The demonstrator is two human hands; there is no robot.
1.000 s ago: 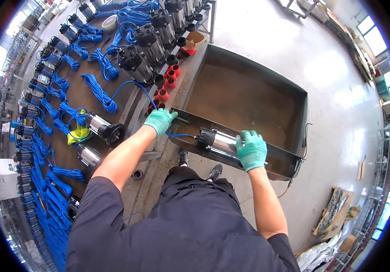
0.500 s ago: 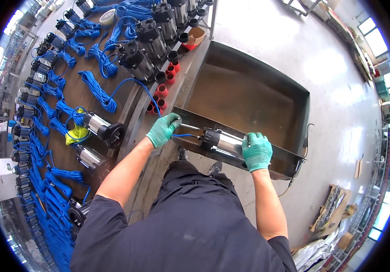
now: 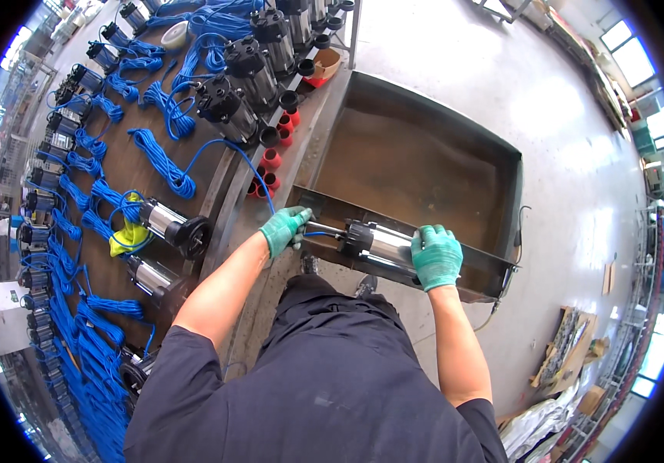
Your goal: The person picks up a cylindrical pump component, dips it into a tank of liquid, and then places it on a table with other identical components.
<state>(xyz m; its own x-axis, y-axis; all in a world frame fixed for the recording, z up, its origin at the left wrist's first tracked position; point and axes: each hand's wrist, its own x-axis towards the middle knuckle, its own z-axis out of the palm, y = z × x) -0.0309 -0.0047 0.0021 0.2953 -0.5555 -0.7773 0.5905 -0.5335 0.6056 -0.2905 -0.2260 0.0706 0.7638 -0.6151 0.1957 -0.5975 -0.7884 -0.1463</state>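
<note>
A submersible pump (image 3: 387,244) with a shiny steel body and black end lies on its side across the near edge of the metal tank (image 3: 511,193). My right hand (image 3: 437,257), in a green glove, wraps over its right end, which the fingers partly hide. Also gloved in green, my left hand (image 3: 282,229) is closed on a hand tool whose slim metal shaft (image 3: 327,229) reaches the pump's black left end. The handle is hidden, so its exact kind is unclear. From that end a blue cable (image 3: 233,145) runs under my left hand to the bench.
Brownish water (image 3: 409,154) stands in the tank. On the bench (image 3: 120,166) at left are several pumps, coiled blue cables (image 3: 164,166) and a yellow cloth (image 3: 129,238). Red and black cups (image 3: 272,160) line the bench's edge. Flattened cardboard (image 3: 567,351) lies on the floor at right.
My left hand has moved slightly down and right with the tool, its shaft now meeting the pump's black end. The right hand stays on the pump.
</note>
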